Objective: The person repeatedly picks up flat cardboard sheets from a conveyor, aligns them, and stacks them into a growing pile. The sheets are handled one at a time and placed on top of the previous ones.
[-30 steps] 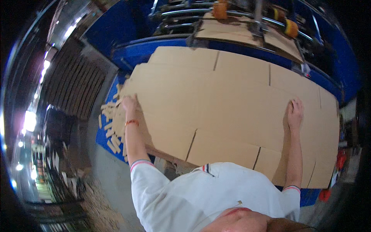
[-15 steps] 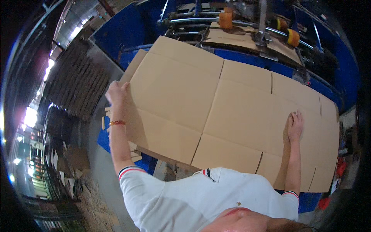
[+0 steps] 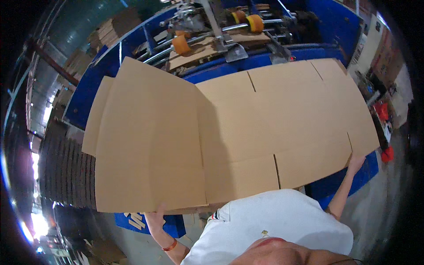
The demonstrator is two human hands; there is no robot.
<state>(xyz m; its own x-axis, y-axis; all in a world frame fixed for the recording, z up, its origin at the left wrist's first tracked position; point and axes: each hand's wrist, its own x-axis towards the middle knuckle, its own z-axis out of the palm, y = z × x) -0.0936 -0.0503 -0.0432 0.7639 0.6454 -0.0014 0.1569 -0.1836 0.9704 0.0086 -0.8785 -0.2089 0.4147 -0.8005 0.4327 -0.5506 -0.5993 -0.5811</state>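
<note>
A large creased and slotted cardboard sheet (image 3: 282, 119) spreads in front of me. Its left panel (image 3: 150, 145) is tilted up along a crease and throws a shadow on the flatter right part. My left hand (image 3: 154, 217) is closed on the near edge of that raised panel; the thumb shows in front, while the other fingers are hidden by the board. At the near right corner, my right hand (image 3: 356, 163) holds the edge, with its fingers partly hidden.
Beyond the sheet stands a blue machine (image 3: 331, 31) with metal bars, orange rollers (image 3: 181, 45) and another piece of cardboard (image 3: 198, 52) inside. Stacked cardboard (image 3: 66, 170) rises at the left. Small cardboard scraps (image 3: 136, 221) lie on a blue surface near my left hand.
My left hand has moved from the sheet's left side to its near edge, and the left panel is now raised. My right hand has gone from the sheet's face to its near right corner.
</note>
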